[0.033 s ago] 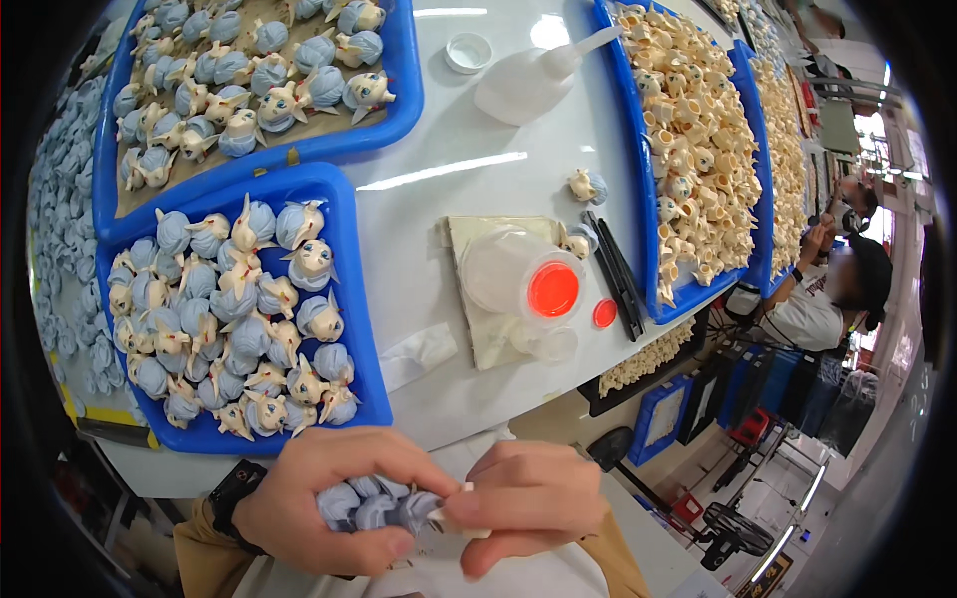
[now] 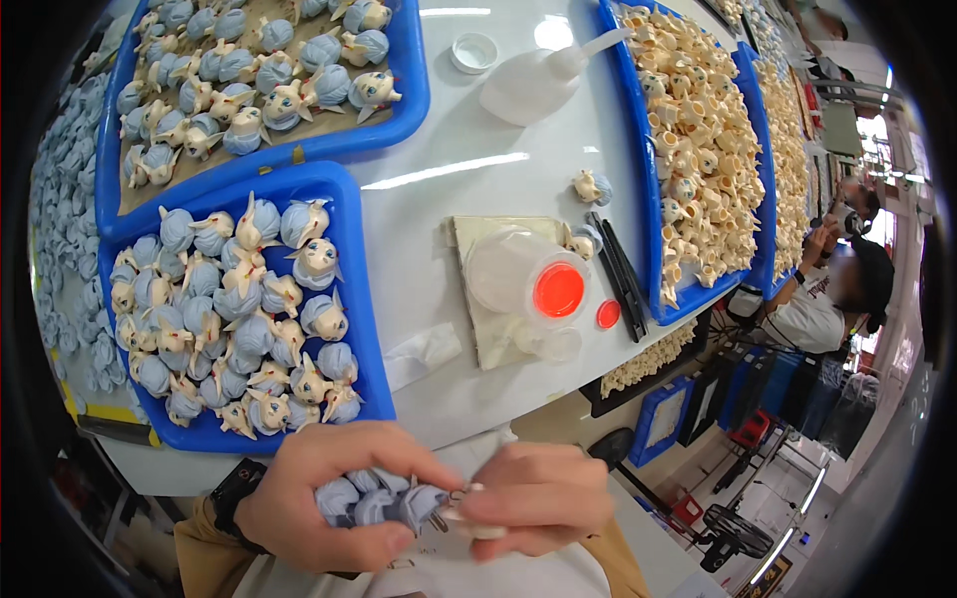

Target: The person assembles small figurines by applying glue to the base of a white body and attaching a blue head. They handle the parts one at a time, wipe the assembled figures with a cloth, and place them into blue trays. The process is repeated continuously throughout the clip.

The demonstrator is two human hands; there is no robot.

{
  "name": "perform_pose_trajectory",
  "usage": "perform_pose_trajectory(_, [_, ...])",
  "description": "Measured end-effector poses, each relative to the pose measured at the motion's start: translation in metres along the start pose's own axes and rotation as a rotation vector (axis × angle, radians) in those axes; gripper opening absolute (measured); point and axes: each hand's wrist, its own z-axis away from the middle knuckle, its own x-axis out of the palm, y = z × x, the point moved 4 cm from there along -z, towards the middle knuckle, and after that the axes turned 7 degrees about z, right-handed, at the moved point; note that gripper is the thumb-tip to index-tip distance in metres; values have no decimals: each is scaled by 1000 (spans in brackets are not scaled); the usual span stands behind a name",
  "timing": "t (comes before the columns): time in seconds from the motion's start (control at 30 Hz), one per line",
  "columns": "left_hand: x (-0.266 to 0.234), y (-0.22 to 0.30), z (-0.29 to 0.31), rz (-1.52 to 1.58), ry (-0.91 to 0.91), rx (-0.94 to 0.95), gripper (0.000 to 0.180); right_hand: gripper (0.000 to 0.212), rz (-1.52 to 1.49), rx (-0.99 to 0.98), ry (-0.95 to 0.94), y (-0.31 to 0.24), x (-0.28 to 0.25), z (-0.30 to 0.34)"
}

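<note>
White tabletop [image 2: 419,204] — perhaps three blue pieces [image 2: 374,507] between left fingers [image 2: 394,448].

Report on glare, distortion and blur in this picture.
Head view: a long glare streak and a round bright reflection show on the glossy white tabletop; head view, right side: fisheye distortion bends lines toward the black rim; head view, bottom: the bare right hand looks slightly soft, perhaps from motion, while the nearest blue rectangular plastic tray looks crisper.

Grey-blue hair pieces [image 2: 371,506], cream heads [image 2: 698,159], blue tray [image 2: 373,399]
</note>
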Motion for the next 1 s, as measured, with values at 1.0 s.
perform_pose_trajectory(1.0, [-20,14,21,1278,214,250,31,36,694,88,431,38,-67,26])
